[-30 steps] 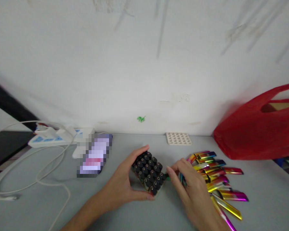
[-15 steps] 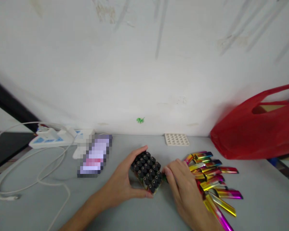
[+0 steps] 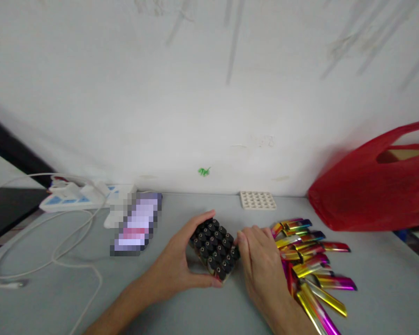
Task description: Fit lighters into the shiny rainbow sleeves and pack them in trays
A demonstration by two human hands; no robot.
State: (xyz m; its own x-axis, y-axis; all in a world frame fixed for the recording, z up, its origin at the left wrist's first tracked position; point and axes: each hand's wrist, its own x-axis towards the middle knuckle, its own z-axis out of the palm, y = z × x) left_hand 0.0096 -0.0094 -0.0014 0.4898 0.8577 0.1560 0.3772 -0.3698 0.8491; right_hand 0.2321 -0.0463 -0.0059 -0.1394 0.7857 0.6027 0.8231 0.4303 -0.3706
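My left hand (image 3: 172, 258) grips a block of black-ended pieces (image 3: 214, 246), with fingers along the far left side and thumb along the near edge. Several round ends with small centre holes face up in close rows; the sides below are mostly hidden. My right hand (image 3: 260, 260) is closed at the block's right edge, its fingertips touching or very near the black ends. Whatever lies inside its curled fingers is hidden. Just right of that hand lies a loose pile of shiny, multicoloured flat tubes (image 3: 310, 267), some with dark ends.
A white tray with a grid of holes (image 3: 257, 200) lies by the wall. On the right stands a red bag (image 3: 373, 190). At left are a blurred-out phone (image 3: 139, 223), a white power strip (image 3: 87, 197) and a looping white cable (image 3: 73, 265) on the grey table (image 3: 181, 311).
My right hand has shifted slightly up, its fingers now more upright against the block's right edge. Another black end shows there. My left hand keeps its grip; the view has shifted slightly.
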